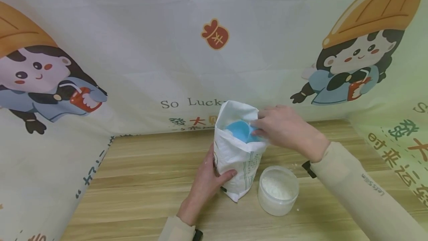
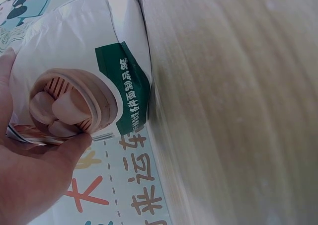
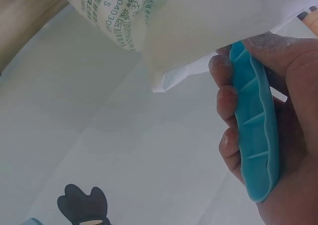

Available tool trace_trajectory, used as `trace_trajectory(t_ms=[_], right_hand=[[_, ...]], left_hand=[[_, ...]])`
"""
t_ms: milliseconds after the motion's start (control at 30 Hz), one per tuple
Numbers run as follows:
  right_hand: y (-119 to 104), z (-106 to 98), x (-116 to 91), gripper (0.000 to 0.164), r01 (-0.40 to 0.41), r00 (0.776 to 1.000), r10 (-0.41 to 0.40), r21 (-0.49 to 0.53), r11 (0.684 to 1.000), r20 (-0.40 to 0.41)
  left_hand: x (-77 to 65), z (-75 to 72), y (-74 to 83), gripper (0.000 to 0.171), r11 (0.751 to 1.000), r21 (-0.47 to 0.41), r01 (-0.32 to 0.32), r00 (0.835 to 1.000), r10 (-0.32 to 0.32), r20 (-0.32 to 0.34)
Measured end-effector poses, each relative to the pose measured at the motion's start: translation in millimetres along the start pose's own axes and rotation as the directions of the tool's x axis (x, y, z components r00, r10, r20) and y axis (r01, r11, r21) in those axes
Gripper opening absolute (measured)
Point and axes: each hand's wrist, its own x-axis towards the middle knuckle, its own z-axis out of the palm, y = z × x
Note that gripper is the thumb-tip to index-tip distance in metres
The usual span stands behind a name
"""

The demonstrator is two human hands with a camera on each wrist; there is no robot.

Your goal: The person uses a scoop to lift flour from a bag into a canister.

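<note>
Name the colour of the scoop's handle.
Turquoise blue; the scoop handle shows best in the right wrist view.

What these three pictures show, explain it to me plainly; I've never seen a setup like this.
There is no machine here, just a person's two bare hands. The wide picture comes from a camera on the head, looking forward and down. The left hand grips a white bag; the right hand holds a blue scoop in its open mouth. Beside the bag, on the wood-grained surface, stands a see-through tub holding white powder. The other two come from wrist cameras: the left shows the bag's printed steamer picture, the right the fingers around the scoop's handle.
</note>
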Motion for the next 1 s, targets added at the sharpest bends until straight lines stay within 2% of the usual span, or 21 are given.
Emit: trace_trajectory(t_ms=[200, 400, 533, 767, 1000], right_hand=[[8.4, 1.9, -3.9, 0.017, 0.034, 0.999, -0.032, 0.070, 0.997, -0.030], [17.5, 6.0, -10.2, 0.012, 0.032, 0.999, -0.027, 0.158, 0.987, -0.033], [22.1, 9.4, -15.2, 0.016, 0.033, 0.998, -0.022, 0.214, 0.976, -0.051], [28.7, 14.4, -20.6, 0.020, 0.019, 1.000, -0.015, 0.312, 0.950, -0.014], [32.2, 20.8, -26.1, 0.021, -0.011, 1.000, 0.014, 0.375, 0.927, -0.005]], left_hand=[[-0.2, 0.1, 1.3, 0.107, 1.000, -0.011, 0.005, 1.000, -0.005, 0.003], [-0.8, 0.0, 1.3, 0.107, 1.000, -0.018, 0.008, 1.000, -0.008, 0.001], [-1.1, 0.1, 1.1, 0.107, 1.000, -0.019, 0.007, 1.000, -0.007, 0.001], [-0.5, -0.2, 1.7, 0.107, 0.999, -0.035, 0.014, 1.000, -0.014, 0.005], [-0.8, -0.9, 2.3, 0.109, 1.000, -0.005, 0.025, 1.000, -0.025, 0.002]])
